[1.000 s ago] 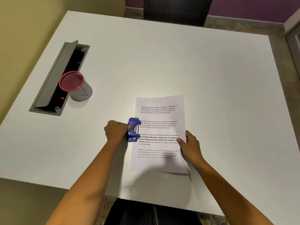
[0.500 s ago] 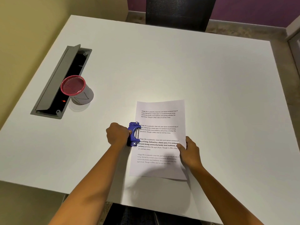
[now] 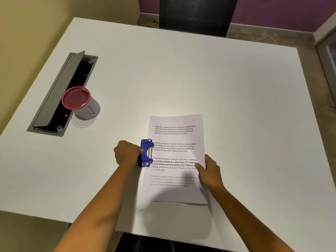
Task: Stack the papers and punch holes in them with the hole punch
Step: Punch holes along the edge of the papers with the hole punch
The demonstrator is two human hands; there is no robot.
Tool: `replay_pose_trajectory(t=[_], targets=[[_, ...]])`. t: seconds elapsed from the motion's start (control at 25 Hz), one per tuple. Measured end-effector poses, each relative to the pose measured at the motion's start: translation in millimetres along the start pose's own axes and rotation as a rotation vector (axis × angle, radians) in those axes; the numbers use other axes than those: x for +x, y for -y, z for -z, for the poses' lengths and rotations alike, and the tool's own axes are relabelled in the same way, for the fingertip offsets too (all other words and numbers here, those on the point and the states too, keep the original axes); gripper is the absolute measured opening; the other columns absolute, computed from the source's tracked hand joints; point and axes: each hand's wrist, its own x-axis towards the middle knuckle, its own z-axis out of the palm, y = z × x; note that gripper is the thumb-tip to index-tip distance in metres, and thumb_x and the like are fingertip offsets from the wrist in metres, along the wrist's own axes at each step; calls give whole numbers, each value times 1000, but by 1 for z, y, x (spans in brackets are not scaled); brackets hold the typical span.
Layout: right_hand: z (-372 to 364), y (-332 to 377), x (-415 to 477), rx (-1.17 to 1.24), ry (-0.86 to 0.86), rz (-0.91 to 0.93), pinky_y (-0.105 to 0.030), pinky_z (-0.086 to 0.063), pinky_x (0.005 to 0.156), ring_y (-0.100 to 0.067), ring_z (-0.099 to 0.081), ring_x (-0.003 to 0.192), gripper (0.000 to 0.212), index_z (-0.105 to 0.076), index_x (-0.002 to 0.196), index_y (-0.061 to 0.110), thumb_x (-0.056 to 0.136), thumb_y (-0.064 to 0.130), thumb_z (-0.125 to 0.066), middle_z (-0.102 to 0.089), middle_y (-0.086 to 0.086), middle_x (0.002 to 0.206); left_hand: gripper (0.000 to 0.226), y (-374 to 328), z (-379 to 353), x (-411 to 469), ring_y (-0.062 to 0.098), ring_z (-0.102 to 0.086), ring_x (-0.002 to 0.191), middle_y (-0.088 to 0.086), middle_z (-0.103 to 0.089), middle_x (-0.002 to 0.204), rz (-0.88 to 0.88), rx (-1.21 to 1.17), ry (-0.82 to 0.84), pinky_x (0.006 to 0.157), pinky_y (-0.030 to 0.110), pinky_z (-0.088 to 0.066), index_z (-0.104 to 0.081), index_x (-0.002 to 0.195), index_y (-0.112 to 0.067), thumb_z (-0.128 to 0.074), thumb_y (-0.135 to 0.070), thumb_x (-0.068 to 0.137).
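A stack of printed white papers (image 3: 177,142) lies near the front of the white table (image 3: 200,79). A blue hole punch (image 3: 146,153) sits over the middle of the stack's left edge. My left hand (image 3: 127,152) is closed on the punch's left side, pressing on it. My right hand (image 3: 209,171) grips the stack's right edge, thumb on top of the sheet and fingers curled under it. How many sheets the stack holds cannot be told.
A pink-rimmed mesh cup (image 3: 79,101) stands at the left beside an open grey cable hatch (image 3: 60,95) set in the table. A black chair (image 3: 196,13) stands behind the far edge. The table's front edge runs just below the papers.
Both hands, the punch and the papers keep their places. The camera has tilted a little, so everything sits slightly lower in view.
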Motion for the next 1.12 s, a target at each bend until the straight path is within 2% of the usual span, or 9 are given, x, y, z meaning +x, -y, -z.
replay_pose_trajectory(t=[0.08, 0.24, 0.32, 0.4, 0.48, 0.64, 0.8, 0.96, 1.12], targets=[[0, 0, 0, 2, 7, -3, -33, -47, 92, -22, -60, 106, 32, -51, 126, 12, 94, 14, -54, -61, -6, 128, 13, 0, 1, -2, 39, -70, 72, 21, -71, 76, -7, -3, -2, 55, 31, -48, -68, 75, 8, -65, -3, 69], [1, 1, -3, 11, 11, 3, -28, -46, 89, -15, -56, 96, 31, -52, 125, 12, 94, 12, -54, -62, -6, 126, 11, 0, 0, -4, 39, -68, 69, 19, -70, 74, -9, -8, -14, 55, 31, -49, -65, 70, 6, -63, -4, 71], [2, 2, -4, 17, 15, 14, -27, -46, 87, -14, -56, 95, 31, -53, 125, 11, 94, 12, -54, -62, -5, 125, 13, -2, 1, -9, 35, -61, 62, 17, -66, 72, -28, 8, -42, 49, 25, -41, -58, 63, 2, -64, -4, 73], [3, 2, -5, 15, 19, 27, -26, -45, 87, -13, -56, 95, 31, -53, 125, 11, 94, 11, -54, -63, -5, 124, 13, -4, 1, -15, 30, -51, 60, 14, -60, 71, -67, 38, -72, 46, 24, -32, -58, 65, 0, -64, -4, 76], [3, 3, -5, 17, 16, 33, -26, -44, 87, -13, -56, 95, 31, -54, 124, 11, 94, 12, -54, -63, -5, 125, 10, -7, 2, -20, 29, -48, 60, 13, -57, 70, -103, 79, -91, 47, 26, -31, -61, 71, 3, -62, -4, 78], [5, 5, -7, 21, 17, 40, -25, -43, 85, -13, -55, 95, 32, -54, 125, 10, 93, 11, -55, -63, -6, 126, 10, -14, 2, -30, 21, -39, 49, 7, -48, 60, -178, 165, -102, 44, 25, -26, -55, 68, -2, -61, -3, 76], [7, 10, -7, 7, 21, 36, -23, -42, 80, -14, -55, 92, 33, -55, 125, 9, 92, 9, -55, -63, -8, 125, 9, -20, -4, -49, 31, -50, 64, 13, -54, 75, -262, 263, -138, 54, 30, -37, -61, 79, 2, -60, -5, 84], [9, 8, -9, -18, 12, 27, -23, -42, 81, -23, -62, 102, 34, -56, 125, 9, 91, 10, -58, -64, -7, 125, 16, -23, -2, -54, 33, -50, 65, 15, -52, 74, -290, 274, -156, 55, 33, -38, -51, 69, -1, -56, 2, 84], [11, 7, -11, -31, 13, 24, -23, -43, 79, -17, -60, 93, 34, -58, 123, 10, 89, 10, -60, -66, -7, 123, 37, -24, -2, -57, 32, -49, 64, 5, -39, 60, -308, 296, -148, 55, 32, -37, -35, 56, -9, -55, 4, 84]])
